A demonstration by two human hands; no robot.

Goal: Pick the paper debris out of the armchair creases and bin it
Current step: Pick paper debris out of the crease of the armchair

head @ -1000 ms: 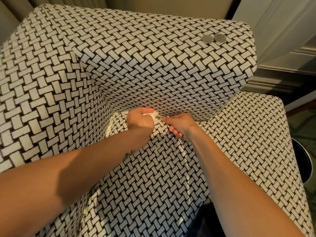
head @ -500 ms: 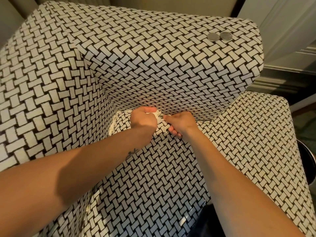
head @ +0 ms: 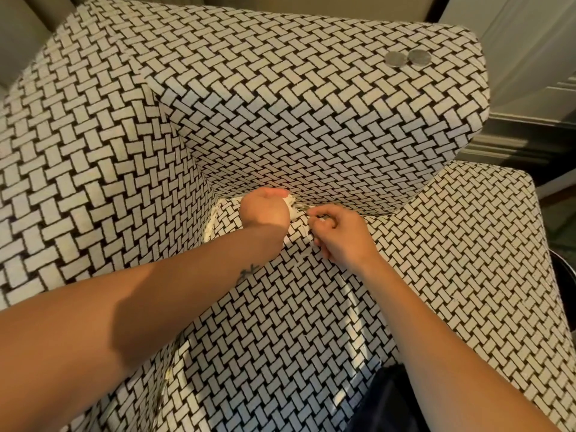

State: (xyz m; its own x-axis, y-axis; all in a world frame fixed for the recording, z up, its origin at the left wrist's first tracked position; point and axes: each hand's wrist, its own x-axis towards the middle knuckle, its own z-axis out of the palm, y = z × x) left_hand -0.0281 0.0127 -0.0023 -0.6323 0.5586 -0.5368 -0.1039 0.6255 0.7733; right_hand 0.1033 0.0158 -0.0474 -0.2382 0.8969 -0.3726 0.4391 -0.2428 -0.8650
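The armchair (head: 311,113) is covered in black-and-white woven-pattern fabric. My left hand (head: 265,210) is curled round a crumpled wad of white paper debris (head: 290,201) at the crease where the seat meets the backrest. Just to its right, my right hand (head: 338,232) has thumb and forefinger pinched together at the same crease, on a small paper scrap (head: 307,208) that is hard to make out. More pale scraps (head: 210,224) show in the left side crease of the seat.
Two coins (head: 407,58) lie on top of the backrest at the right. A dark round bin rim (head: 568,263) shows at the right edge beyond the armrest. A dark object (head: 389,400) sits at the seat's front edge. Wall mouldings stand behind on the right.
My right hand has drawn slightly back from the crease and turned, with fingers now pinched. My left hand stays at the crease with the paper wad. The camera moved a little closer.
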